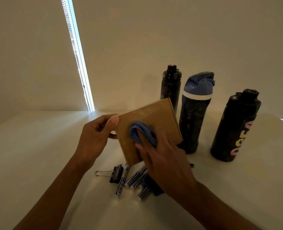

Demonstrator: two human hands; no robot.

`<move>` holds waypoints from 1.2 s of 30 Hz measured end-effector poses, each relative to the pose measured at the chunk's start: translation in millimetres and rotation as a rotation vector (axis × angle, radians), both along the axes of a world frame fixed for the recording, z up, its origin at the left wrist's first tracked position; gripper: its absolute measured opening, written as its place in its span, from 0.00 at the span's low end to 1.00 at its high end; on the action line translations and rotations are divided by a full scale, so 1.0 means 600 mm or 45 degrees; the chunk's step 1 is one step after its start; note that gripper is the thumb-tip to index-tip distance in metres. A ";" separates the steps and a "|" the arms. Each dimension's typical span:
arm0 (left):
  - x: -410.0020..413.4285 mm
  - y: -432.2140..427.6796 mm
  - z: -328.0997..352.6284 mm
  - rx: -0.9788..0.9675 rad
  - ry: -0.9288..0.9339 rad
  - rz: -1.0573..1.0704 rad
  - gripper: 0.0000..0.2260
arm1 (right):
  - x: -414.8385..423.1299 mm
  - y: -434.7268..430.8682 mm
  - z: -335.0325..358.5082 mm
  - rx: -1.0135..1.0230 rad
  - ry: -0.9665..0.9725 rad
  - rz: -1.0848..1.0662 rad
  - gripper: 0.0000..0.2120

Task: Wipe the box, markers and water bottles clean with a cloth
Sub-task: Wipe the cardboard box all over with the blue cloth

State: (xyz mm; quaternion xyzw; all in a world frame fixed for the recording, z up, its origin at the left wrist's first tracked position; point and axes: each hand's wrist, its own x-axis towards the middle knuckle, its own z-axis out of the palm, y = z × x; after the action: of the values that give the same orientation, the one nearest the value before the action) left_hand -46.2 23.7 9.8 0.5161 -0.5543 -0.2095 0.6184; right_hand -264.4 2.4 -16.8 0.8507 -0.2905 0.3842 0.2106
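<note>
We are gripping box (155, 120) by left edge, left hand (94, 138) clamped, thumb on upper-left corner. Right hand (164, 161), fingers extended, pressing cloth (136, 131) onto box face. Pale smudge (144, 112) lying above cloth toward box's top edge; next stroke likely going upward. Markers (134, 180) lying below box.

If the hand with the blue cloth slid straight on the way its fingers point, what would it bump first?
The right hand points up and left across the box, pressing the blue cloth. Sliding on, it would probably meet the left hand first, at its thumb on the box's upper corner; depth is unclear.
</note>
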 end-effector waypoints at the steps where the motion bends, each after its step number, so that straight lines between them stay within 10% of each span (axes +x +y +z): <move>1: 0.001 0.000 0.000 0.004 -0.012 -0.009 0.21 | 0.005 0.000 -0.003 -0.015 0.010 0.039 0.20; 4: 0.006 0.001 0.003 0.003 -0.019 -0.022 0.21 | -0.002 -0.024 -0.004 0.037 -0.011 -0.004 0.34; 11: -0.001 0.004 0.005 0.028 -0.026 -0.116 0.18 | -0.036 -0.036 0.028 0.172 -0.265 -0.197 0.28; 16: -0.003 0.006 0.005 0.004 -0.060 -0.089 0.17 | 0.004 -0.032 -0.008 -0.144 0.125 -0.083 0.49; 23: 0.001 0.003 0.007 0.012 0.015 -0.056 0.21 | -0.043 -0.045 0.032 0.181 -0.299 -0.236 0.19; 33: -0.001 0.006 0.004 0.004 -0.102 -0.051 0.18 | 0.018 -0.025 -0.009 0.144 0.040 -0.027 0.39; 36: 0.002 0.007 0.008 -0.018 -0.127 -0.058 0.18 | 0.021 -0.009 0.008 0.180 -0.047 -0.046 0.27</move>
State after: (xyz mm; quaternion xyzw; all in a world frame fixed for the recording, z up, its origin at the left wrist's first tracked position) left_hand -45.1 27.9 14.8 0.5089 -0.5975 -0.1936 0.5887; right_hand -251.9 -2.9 -12.3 0.8509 -0.3361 0.3743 0.1515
